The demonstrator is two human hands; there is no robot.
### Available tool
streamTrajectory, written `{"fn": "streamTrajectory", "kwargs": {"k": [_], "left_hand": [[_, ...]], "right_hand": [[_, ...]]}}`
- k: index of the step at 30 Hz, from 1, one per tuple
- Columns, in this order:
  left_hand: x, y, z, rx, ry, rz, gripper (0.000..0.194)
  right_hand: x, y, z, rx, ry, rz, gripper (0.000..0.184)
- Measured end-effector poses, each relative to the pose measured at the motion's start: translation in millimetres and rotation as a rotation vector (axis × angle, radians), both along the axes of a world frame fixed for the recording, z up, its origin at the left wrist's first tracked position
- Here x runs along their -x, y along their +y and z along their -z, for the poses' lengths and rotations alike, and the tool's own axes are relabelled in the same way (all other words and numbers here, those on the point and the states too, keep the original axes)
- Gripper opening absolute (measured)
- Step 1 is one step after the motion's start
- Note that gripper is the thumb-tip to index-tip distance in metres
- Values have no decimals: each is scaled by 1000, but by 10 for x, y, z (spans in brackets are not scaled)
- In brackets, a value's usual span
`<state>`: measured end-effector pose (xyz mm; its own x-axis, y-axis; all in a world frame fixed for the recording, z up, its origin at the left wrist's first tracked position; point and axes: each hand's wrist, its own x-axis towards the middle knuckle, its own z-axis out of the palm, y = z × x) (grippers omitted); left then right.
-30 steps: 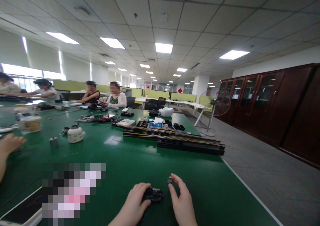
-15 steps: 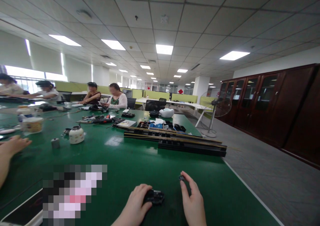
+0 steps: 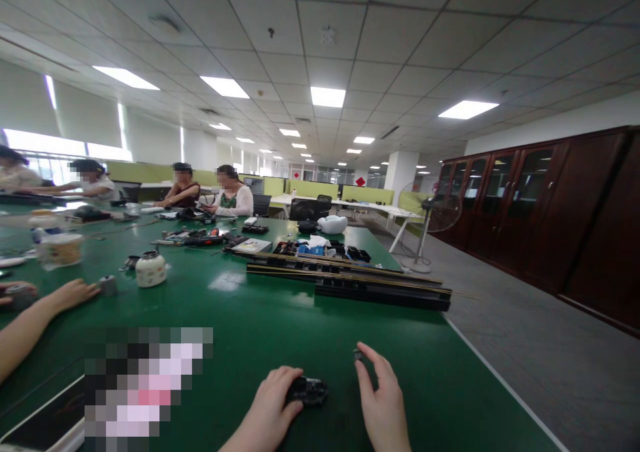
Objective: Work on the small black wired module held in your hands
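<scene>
My left hand (image 3: 277, 402) grips a black plastic part (image 3: 310, 392) with an uneven, moulded top, low over the green table (image 3: 240, 352). Thumb and fingers close on its left end; the right end sticks out. To the right, my right hand (image 3: 380, 389) pinches a small dark block-like piece (image 3: 357, 355) between thumb and forefinger. A gap separates the two held things. The small piece is too tiny to make out in detail.
Long black rails (image 3: 385, 297) with thin brass-coloured rods lie across the table ahead. A phone (image 3: 47, 419), partly pixelated, is at lower left. Another person's hand (image 3: 75, 295) reaches toward a grey cylinder (image 3: 107, 285) beside a cream jar (image 3: 151, 269). The table edge (image 3: 505, 379) runs along the right.
The other person's hand at left has moved right, up to the grey cylinder, and a second hand with a grey object shows. My hands keep their holds, almost unmoved.
</scene>
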<state>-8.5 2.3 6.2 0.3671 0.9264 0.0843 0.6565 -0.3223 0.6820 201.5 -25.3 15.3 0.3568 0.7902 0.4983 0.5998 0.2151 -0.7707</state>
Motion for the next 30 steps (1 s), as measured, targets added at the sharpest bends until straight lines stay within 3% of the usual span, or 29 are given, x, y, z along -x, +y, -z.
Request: {"fn": "streamTrajectory", "kwargs": {"k": [4, 9, 14, 21, 30], "left_hand": [[6, 11, 17, -25, -11, 1, 44], [6, 24, 11, -20, 9, 19, 46], [26, 57, 106, -70, -36, 19, 45], [15, 66, 119, -70, -19, 10, 45], [2, 62, 118, -65, -34, 7, 46]], "right_hand": [[49, -23, -21, 43, -70, -46, 28], [156, -59, -18, 206, -122, -137, 24], [303, -65, 6, 321, -122, -268, 22], [378, -37, -1, 310, -61, -307, 20], [396, -6, 116, 382, -271, -352, 20]]}}
